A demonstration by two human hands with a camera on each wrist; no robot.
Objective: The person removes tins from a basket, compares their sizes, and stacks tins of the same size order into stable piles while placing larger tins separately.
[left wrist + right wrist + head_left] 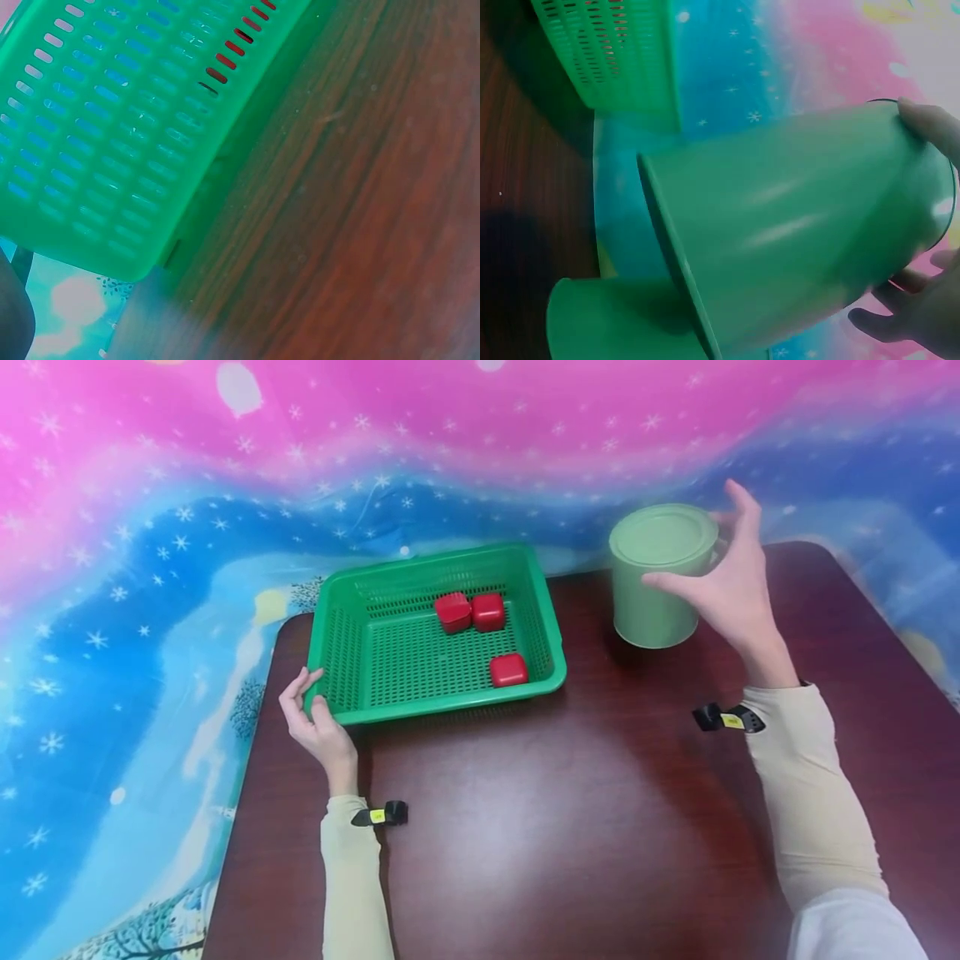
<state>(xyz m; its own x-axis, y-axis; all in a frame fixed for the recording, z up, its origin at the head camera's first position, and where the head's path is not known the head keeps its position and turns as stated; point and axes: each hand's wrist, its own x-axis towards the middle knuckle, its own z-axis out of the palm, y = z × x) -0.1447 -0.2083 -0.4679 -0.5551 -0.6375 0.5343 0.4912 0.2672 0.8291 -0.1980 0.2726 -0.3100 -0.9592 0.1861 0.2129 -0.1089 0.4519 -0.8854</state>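
Note:
My left hand (322, 735) grips the near left corner of a green perforated plastic basket (435, 700), thumb at the rim. Three red rounded blocks lie inside: two side by side at the back (453, 612), one near the front right (509, 670). At the table's back right, my right hand (731, 585) holds a pale green cylindrical container (651, 610), thumb on its near side, fingers partly hidden behind it. Its closed, ringed end faces up and its rim points down. In the right wrist view, a second green cylinder (615, 322) shows below the held container.
The dark brown wooden table (525, 827) stretches in front of both hands. A pink and blue snowflake-patterned cloth (172, 577) hangs behind the table and along its left side. Small black wrist cameras sit on the left sleeve (390, 814) and right sleeve (723, 719).

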